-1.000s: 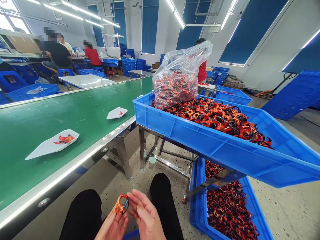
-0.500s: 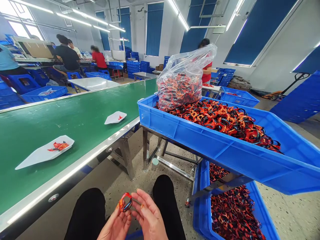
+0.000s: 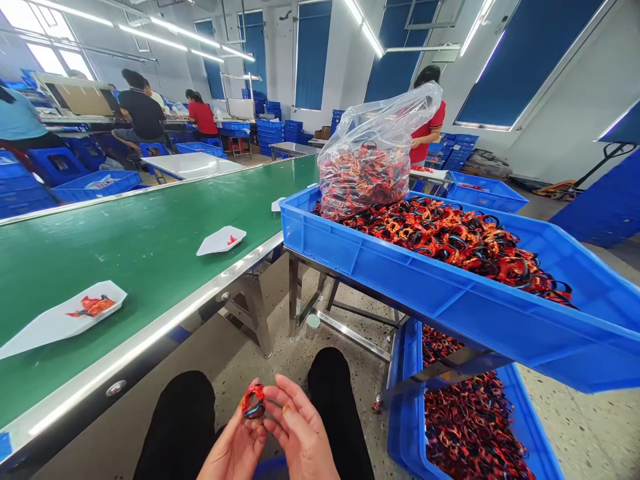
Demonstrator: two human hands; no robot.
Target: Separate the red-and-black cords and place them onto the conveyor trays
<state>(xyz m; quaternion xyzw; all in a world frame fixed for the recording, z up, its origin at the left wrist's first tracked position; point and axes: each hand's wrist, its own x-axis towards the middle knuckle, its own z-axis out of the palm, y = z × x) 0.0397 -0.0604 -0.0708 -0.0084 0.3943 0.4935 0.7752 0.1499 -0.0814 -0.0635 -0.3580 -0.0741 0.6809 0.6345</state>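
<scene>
Above my lap, a small ring-shaped piece (image 3: 253,404) in red, orange and black is held between both hands. My left hand (image 3: 234,445) pinches its lower left side with thumb and fingers. The fingertips of my right hand (image 3: 303,427) close on its right side. The piece looks like a decorated band, but its exact kind is too small to tell. Many similar red and black pieces (image 3: 450,233) lie heaped in the blue bin (image 3: 380,260) to the right.
A green conveyor belt (image 3: 165,213) carries white trays (image 3: 107,303) with red scraps. In the bin stands a clear plastic bag (image 3: 367,173) of pieces. Another filled blue bin (image 3: 537,427) sits below it. Metal legs (image 3: 257,313) stand ahead; people (image 3: 143,110) sit farther back.
The white trays have shifted left and nearer along the belt, and another tray's edge shows beside the bin. The ring-shaped piece has turned slightly in my fingers. The view has shifted a little.
</scene>
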